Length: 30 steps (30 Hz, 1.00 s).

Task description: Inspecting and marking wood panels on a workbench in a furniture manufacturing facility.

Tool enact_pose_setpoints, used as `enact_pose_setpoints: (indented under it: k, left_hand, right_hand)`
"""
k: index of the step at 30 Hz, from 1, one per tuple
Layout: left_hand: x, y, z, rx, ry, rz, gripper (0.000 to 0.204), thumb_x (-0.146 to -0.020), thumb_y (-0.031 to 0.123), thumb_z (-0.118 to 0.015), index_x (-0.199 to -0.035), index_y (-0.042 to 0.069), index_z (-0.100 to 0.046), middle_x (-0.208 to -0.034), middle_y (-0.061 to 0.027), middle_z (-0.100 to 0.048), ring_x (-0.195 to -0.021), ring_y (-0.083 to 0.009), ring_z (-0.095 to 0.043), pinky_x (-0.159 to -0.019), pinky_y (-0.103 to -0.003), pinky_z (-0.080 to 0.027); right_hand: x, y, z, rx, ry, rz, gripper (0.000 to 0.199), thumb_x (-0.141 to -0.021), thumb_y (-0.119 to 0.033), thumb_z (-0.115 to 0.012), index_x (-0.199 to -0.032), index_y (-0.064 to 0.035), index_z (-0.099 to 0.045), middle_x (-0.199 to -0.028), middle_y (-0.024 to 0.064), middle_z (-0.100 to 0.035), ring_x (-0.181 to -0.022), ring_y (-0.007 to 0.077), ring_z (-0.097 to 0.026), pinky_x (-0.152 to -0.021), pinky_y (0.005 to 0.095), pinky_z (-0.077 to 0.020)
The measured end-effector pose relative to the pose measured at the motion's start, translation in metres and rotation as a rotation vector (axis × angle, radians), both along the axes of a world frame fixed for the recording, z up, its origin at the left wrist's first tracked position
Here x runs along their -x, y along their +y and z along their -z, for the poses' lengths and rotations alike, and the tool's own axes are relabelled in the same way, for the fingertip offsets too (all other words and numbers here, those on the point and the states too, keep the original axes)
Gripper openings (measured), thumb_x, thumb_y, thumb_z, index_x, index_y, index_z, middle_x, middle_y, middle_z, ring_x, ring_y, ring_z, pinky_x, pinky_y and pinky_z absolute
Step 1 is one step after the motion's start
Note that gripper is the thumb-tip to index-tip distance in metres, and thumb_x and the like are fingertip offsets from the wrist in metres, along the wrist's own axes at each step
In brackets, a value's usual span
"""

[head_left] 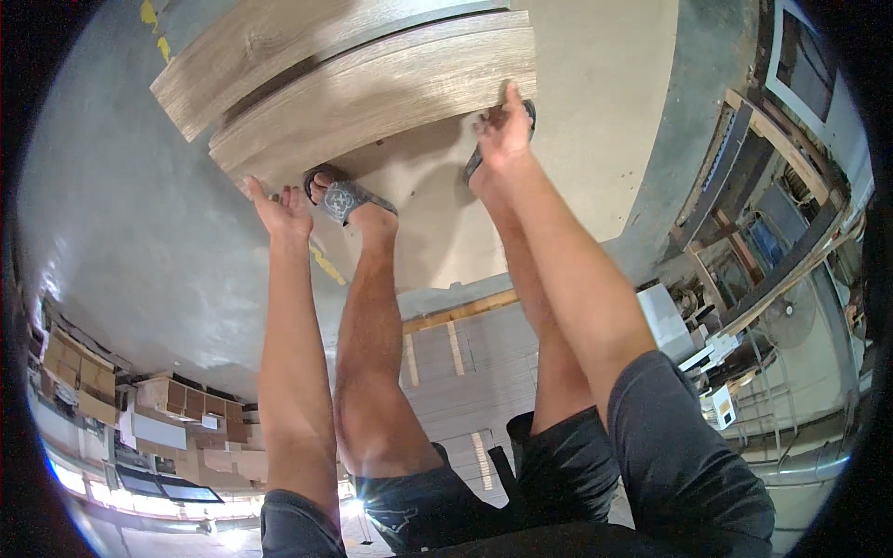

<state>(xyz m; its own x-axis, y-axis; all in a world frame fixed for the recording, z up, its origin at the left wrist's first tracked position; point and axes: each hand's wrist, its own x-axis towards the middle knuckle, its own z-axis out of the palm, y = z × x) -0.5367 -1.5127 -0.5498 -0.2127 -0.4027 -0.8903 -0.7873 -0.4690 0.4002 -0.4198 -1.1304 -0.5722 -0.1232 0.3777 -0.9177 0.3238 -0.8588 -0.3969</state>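
Two wood-grain boards lie side by side in front of me: a near board [391,88] and a far board [270,46], with a dark gap between them. My left hand [282,214] is open, palm turned up, just below the near board's left end. My right hand [505,135] is also open, with one finger reaching up against the near board at its right end and the other fingers apart from it. Whether either hand touches the board's underside I cannot tell.
A large tan sheet [595,139] lies on the grey floor [149,214] under the boards. My sandalled feet stand on it, the left sandal [346,199] close to the near board. To the right is a wooden frame rack [744,232]; cardboard boxes [84,372] stand at left.
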Motion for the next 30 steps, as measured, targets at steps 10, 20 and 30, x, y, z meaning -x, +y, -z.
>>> enact_pose_setpoints:
  k: [10,20,30]
  left_hand:
    - [0.038,0.022,-0.013,-0.31,0.186,-0.173,0.076,-0.105,0.065,-0.047,-0.162,0.014,-0.041,-0.166,-0.0103,-0.044,-0.151,-0.034,-0.041,-0.127,-0.056,-0.032]
    - [0.045,0.01,-0.008,-0.27,0.173,-0.244,0.073,-0.105,0.063,-0.038,-0.161,0.016,-0.043,-0.165,-0.0107,-0.045,-0.152,-0.033,-0.041,-0.125,-0.055,-0.036]
    - [0.063,0.008,-0.007,-0.309,0.217,-0.185,0.072,-0.104,0.06,-0.038,-0.16,0.016,-0.045,-0.165,-0.0099,-0.044,-0.151,-0.0332,-0.042,-0.124,-0.056,-0.036]
  right_hand:
    - [0.057,-0.038,-0.023,0.251,0.294,0.387,0.073,-0.096,-0.053,-0.072,-0.155,-0.0176,-0.048,-0.16,0.0063,-0.048,-0.148,0.0311,-0.042,-0.127,0.0512,-0.0305]
    - [0.075,-0.036,-0.029,0.27,0.359,0.426,0.068,-0.096,-0.05,-0.073,-0.152,-0.0169,-0.052,-0.157,0.0037,-0.052,-0.146,0.0286,-0.045,-0.126,0.0487,-0.0325]
    - [0.092,-0.022,-0.031,0.319,0.418,0.415,0.064,-0.102,-0.05,-0.064,-0.154,-0.0163,-0.05,-0.161,0.0045,-0.049,-0.147,0.0288,-0.045,-0.126,0.0489,-0.0327]
